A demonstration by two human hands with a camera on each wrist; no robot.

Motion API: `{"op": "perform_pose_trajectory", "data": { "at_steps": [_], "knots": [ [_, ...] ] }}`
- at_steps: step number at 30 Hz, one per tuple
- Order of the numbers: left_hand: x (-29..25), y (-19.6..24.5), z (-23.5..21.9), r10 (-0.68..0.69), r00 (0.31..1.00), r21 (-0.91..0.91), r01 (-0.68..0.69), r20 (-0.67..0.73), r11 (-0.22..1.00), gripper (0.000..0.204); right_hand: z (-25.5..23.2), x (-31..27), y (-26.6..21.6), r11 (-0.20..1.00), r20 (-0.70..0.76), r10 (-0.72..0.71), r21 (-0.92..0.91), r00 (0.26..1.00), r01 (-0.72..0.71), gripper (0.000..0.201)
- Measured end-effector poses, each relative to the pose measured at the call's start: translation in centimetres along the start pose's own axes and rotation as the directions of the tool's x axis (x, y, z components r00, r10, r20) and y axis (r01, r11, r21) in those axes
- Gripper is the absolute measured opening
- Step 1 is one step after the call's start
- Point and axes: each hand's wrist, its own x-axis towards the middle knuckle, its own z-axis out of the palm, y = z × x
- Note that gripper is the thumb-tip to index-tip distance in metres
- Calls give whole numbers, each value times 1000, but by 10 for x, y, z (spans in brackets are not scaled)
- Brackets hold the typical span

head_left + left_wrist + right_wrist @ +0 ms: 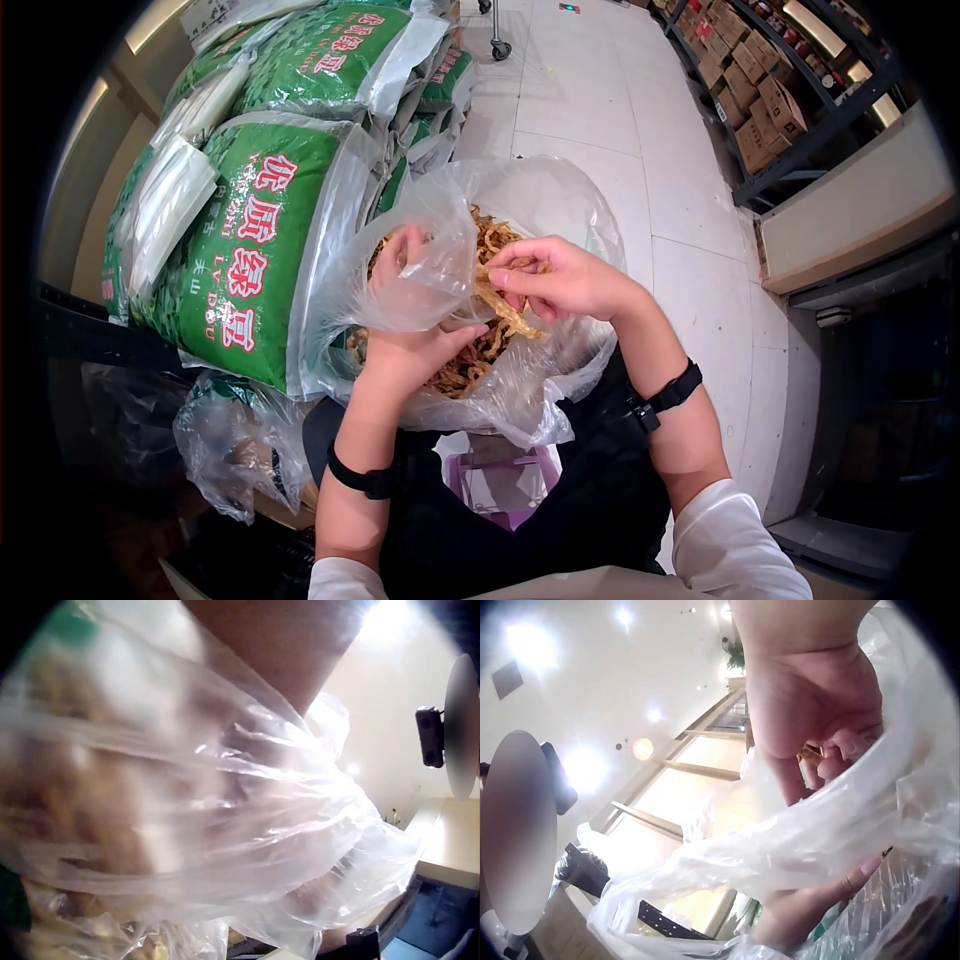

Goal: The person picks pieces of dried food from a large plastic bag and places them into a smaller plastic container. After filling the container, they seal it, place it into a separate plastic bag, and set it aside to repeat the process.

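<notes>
A clear plastic bag (590,215) lies wide at the mouth over the person's lap, with many golden-brown dried strips (465,375) inside. At the mouth, the right hand (565,280) pinches a small bunch of dried strips (515,318) between thumb and fingers. Opposite it, the left hand (405,350) reaches into the bag, palm toward the strips. Its fingers are raised behind a fold of film and its thumb points toward the right hand. Crinkled film covers much of the left wrist view. In the right wrist view, the right hand (817,705) curls its fingers above the bag's edge.
Large green-and-white printed sacks (250,250) are stacked at the left. Below them sits another clear plastic bag (240,450). A purple stool (500,480) shows between the legs. Shelves with cardboard boxes (765,110) stand at the far right, beyond the tiled floor (690,310).
</notes>
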Motion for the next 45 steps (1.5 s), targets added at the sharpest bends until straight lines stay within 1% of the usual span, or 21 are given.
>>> {"op": "perform_pose_trajectory", "data": {
  "at_steps": [3, 8, 11, 13, 16, 17, 18, 21, 23, 24, 26, 29, 31, 32, 33, 35, 38, 39, 41, 42, 45],
  "knots": [
    [0, -4, 1, -13, 1000, -6, 13, 10, 1000, 87, -3, 1, 0, 999, 55, -11, 51, 998, 8, 33],
    [-4, -3, 0, -9, 1000, -80, 10, 5, 997, 84, -4, 3, -3, 977, 1, 141, 163, 990, -139, 36],
    [-6, 0, -2, -65, 993, -92, 75, 103, 993, 81, -3, 6, -2, 988, -45, 139, 72, 989, -135, 35],
    [-5, 12, -4, 123, 988, 60, -129, 93, 990, 108, 3, 7, 2, 993, -30, 120, 4, 992, -120, 34],
    [-3, 27, -6, 233, 965, 6, -236, 122, 972, 119, 6, 7, 5, 988, 29, 96, -125, 995, -92, 29],
    [-5, 27, -4, 295, 952, 32, -298, 82, 954, 121, 8, 10, 14, 993, 26, -82, -86, 996, 84, 28],
    [-5, 26, -3, 289, 954, 31, -292, 78, 956, 121, 13, 11, 16, 965, 17, -257, -46, 966, 257, 30],
    [-5, 25, -2, 230, 973, -21, -230, 10, 973, 109, 21, 3, 8, 955, -99, -295, -36, 950, 293, 35],
    [-2, 23, -5, -16, 990, -38, 22, 139, 999, 104, 19, 1, 1, 955, -168, -289, 11, 942, 295, 37],
    [-1, 19, -4, -22, 991, -38, 27, 133, 999, 104, 17, 1, -1, 951, -242, -280, 59, 929, 302, 39],
    [-2, 10, 0, 143, 988, -80, -146, -51, 986, 84, 17, 1, -3, 959, -228, -257, 63, 939, 277, 34],
    [0, 10, 0, 114, 991, -71, -119, -67, 990, 78, 21, 5, 3, 939, -256, -311, 64, 915, 337, 29],
    [0, 4, -2, 105, 993, -65, -109, -60, 992, 82, 20, 9, 6, 871, -392, -436, 42, 810, 490, 26],
    [-1, 2, -3, 99, 994, -59, -102, -51, 993, 87, 18, 10, 6, 871, -391, -437, 41, 810, 490, 26],
    [-1, 4, -4, 98, 994, -60, -101, -53, 993, 87, 14, 11, 5, 859, -476, -449, 4, 756, 512, 26],
    [0, 9, -11, 99, 949, -261, -182, -300, 948, 92, 10, 11, 4, 844, -581, -444, -15, 683, 536, 27],
    [0, 10, -24, 42, 927, -283, -157, -373, 946, 100, 9, 15, 9, 842, -649, -454, -88, 611, 532, 29],
    [0, 12, -28, 42, 926, -284, -157, -375, 946, 100, 10, 16, 10, 842, -648, -455, -90, 611, 532, 29],
    [1, 20, -35, 78, 906, -92, -128, -417, 988, 102, 16, 17, 9, 858, -563, -432, -17, 704, 513, 27],
    [2, 22, -37, 101, 896, 6, -110, -433, 994, 104, 19, 18, 9, 857, -563, -436, -21, 702, 515, 27],
    [2, 22, -31, 69, 914, -40, -92, -400, 995, 104, 28, 18, 12, 821, -405, -527, -13, 747, 571, 36]
  ]
}}
